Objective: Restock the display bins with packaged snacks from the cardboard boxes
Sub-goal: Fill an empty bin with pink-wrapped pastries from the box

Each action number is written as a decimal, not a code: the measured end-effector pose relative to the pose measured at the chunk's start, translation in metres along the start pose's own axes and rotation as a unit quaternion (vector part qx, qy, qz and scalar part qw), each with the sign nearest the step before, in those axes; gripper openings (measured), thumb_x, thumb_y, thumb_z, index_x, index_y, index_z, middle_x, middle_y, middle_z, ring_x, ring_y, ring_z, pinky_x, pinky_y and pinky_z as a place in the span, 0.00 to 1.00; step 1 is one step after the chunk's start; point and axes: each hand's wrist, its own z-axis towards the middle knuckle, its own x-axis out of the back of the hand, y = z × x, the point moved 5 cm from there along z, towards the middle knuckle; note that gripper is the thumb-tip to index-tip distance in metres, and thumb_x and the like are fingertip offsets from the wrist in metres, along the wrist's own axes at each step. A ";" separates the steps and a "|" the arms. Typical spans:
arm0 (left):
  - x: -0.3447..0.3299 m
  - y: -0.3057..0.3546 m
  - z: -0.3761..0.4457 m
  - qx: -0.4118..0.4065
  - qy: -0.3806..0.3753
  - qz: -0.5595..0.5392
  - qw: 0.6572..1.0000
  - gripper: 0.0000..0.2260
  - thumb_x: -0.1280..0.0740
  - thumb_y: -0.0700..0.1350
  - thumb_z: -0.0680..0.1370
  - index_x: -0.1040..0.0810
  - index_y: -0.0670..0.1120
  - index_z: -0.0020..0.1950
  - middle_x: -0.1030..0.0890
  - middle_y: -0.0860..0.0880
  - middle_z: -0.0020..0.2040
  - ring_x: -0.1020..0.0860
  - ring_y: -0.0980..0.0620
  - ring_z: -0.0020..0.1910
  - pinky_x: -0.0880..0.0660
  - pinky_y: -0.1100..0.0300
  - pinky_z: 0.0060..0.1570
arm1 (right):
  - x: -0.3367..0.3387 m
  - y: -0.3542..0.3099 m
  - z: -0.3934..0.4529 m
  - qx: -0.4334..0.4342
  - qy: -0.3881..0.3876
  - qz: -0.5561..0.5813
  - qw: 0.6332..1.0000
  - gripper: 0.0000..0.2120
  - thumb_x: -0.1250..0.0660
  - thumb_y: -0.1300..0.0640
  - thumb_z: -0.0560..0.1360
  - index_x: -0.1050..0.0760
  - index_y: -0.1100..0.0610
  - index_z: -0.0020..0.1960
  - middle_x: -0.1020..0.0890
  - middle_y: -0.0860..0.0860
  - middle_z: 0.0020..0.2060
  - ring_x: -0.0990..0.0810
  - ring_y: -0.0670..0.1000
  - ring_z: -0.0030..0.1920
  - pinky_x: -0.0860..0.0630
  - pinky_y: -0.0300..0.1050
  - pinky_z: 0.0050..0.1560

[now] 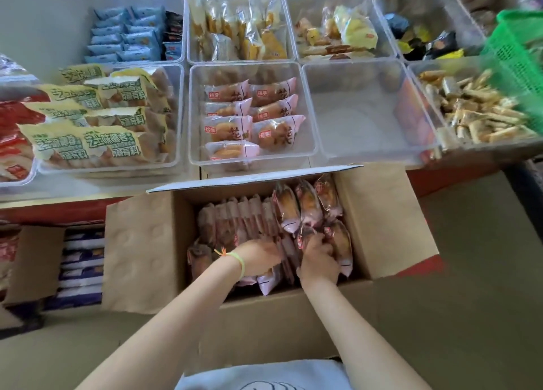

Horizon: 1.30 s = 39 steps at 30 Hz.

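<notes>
Pink snack packets (264,225) fill the open cardboard box (382,213), which stands just below the worktop (58,210) with the clear display bins. Both hands are inside the box. The left hand (258,257) has its grip curled onto a row of upright packets, and the right hand (317,260) closes its grip around packets beside it. The bin (252,160) above the box holds the same pink packets.

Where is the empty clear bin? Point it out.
In the head view, the empty clear bin sits in the front row, right of centre, between the bin of pink-wrapped pastries and the bin of stick snacks, just beyond the open cardboard box.
</notes>
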 end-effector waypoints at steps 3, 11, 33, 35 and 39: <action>-0.005 -0.004 0.003 0.008 0.007 -0.013 1.000 0.05 0.39 0.48 0.82 0.25 0.49 0.51 0.23 0.48 0.47 0.25 0.51 0.43 0.31 0.69 0.36 | 0.001 0.002 0.001 0.010 0.016 0.027 0.999 0.34 0.37 0.57 0.80 0.54 0.62 0.77 0.30 0.60 0.66 0.17 0.56 0.53 0.22 0.46 0.45; -0.002 -0.012 0.001 0.031 0.018 -0.194 0.980 0.11 0.33 0.54 0.78 0.23 0.46 0.50 0.19 0.45 0.41 0.18 0.45 0.40 0.18 0.49 0.45 | 0.072 0.038 -0.024 0.066 -0.069 0.401 0.911 0.26 0.24 0.46 0.68 0.29 0.54 0.61 0.20 0.51 0.57 0.20 0.52 0.57 0.24 0.47 0.55; 0.214 0.054 -0.060 -0.152 0.293 -0.291 0.898 0.07 0.35 0.44 0.80 0.19 0.45 0.54 0.16 0.45 0.48 0.19 0.50 0.41 0.20 0.54 0.44 | 0.336 -0.019 -0.029 0.322 0.121 0.429 0.835 0.24 0.22 0.50 0.69 0.28 0.41 0.61 0.19 0.45 0.55 0.19 0.45 0.54 0.23 0.42 0.56; 0.229 0.052 -0.040 -0.105 0.325 -0.131 0.931 0.09 0.34 0.46 0.78 0.18 0.45 0.54 0.17 0.46 0.48 0.19 0.49 0.43 0.19 0.53 0.48 | 0.349 -0.042 -0.002 0.303 0.147 0.277 0.900 0.30 0.23 0.46 0.68 0.30 0.45 0.67 0.22 0.48 0.59 0.21 0.50 0.56 0.23 0.48 0.56; 0.240 0.054 0.007 -0.056 0.296 0.165 0.939 0.09 0.38 0.46 0.78 0.20 0.44 0.43 0.18 0.44 0.46 0.21 0.46 0.43 0.23 0.55 0.44 | 0.342 -0.089 0.043 0.252 0.128 -0.083 0.956 0.31 0.24 0.43 0.65 0.28 0.47 0.65 0.23 0.52 0.57 0.23 0.57 0.58 0.24 0.49 0.52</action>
